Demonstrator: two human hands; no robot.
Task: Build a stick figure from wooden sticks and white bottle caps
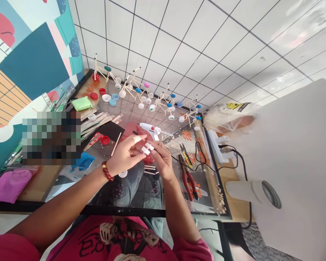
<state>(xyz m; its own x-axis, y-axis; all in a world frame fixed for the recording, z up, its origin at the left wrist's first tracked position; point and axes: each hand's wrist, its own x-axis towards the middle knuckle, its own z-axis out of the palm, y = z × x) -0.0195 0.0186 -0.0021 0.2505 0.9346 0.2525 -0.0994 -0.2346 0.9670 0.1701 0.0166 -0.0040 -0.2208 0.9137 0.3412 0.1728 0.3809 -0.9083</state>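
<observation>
A small white piece with several square blocks (147,148) is between my hands above the glass table. My right hand (163,159) pinches its right side with thumb and fingers. Against its lower left edge rests the thumb of my left hand (126,154), while the index finger, with a pale wrap round it, reaches over the top. Just behind the hands, a white glue gun (150,128) lies on a red round mat (132,129). Below them are several short wooden sticks (150,169) and a white bottle cap (122,174), partly hidden by my left hand.
Stick figures with caps (157,103) stand along the wall. Red-handled pliers (188,177) lie at right, beside a black cable (199,154) and a power strip (218,146). At left are wooden sticks (97,123), a red cap (105,140) and a green packet (82,103).
</observation>
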